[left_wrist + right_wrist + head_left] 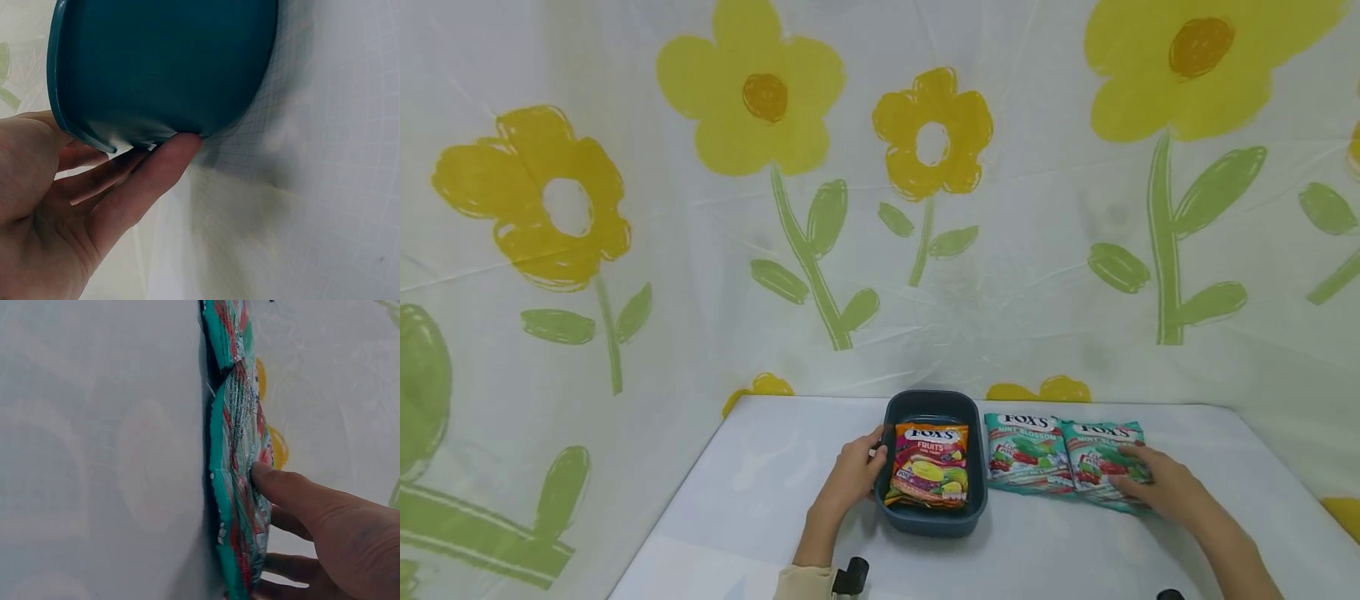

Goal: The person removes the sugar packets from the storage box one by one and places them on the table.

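Observation:
In the head view, a dark blue-green bin [934, 523] holds an orange and purple bag of Fox's Fruits candy [927, 467]. My left hand [852, 471] grips the bin's left side; the left wrist view shows fingers [147, 187] along the outer wall of the bin [169, 69]. Right of the bin, two teal bags of Fox's Mint Blossom candy lie side by side: the left bag [1028, 454] and the right bag [1093, 458]. My right hand [1165, 483] rests on the right bag's right part, with thumb [275, 478] and fingers touching its upper face.
Everything lies on a white table [730, 508]. Behind and beside it hangs a white cloth [1015, 317] printed with yellow flowers and green leaves. The bin stands near the table's back edge, close to the left mint bag.

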Demonstrator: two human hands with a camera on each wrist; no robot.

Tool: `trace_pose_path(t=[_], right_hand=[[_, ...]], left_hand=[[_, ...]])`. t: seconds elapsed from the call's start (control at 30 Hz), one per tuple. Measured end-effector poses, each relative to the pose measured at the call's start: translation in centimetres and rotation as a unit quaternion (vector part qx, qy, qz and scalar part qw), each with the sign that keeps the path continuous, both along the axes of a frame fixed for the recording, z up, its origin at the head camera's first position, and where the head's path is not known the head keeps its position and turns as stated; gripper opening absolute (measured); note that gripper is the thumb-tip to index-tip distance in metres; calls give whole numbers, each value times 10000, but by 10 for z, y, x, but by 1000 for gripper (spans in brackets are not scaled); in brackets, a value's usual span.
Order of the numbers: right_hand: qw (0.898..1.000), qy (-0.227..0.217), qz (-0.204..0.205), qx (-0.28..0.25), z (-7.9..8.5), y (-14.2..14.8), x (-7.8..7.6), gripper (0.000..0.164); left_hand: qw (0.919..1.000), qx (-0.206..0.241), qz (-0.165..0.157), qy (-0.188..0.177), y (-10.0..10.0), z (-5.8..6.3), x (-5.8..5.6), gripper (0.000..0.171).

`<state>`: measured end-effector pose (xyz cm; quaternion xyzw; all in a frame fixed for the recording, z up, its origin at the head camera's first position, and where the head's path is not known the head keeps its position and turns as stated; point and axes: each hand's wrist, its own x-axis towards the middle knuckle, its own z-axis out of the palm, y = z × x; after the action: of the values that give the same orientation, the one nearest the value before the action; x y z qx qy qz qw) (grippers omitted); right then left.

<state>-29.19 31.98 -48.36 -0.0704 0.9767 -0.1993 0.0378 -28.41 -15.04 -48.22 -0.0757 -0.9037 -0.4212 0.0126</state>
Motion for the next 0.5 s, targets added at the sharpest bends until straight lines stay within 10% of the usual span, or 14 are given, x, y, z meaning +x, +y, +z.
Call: trace_pose_path(t=[0.5], right_hand=[[9899, -1120, 324, 804, 43, -21, -4, 84]], left_hand=[[9998, -90, -80, 141, -3, -2, -1, 49]])
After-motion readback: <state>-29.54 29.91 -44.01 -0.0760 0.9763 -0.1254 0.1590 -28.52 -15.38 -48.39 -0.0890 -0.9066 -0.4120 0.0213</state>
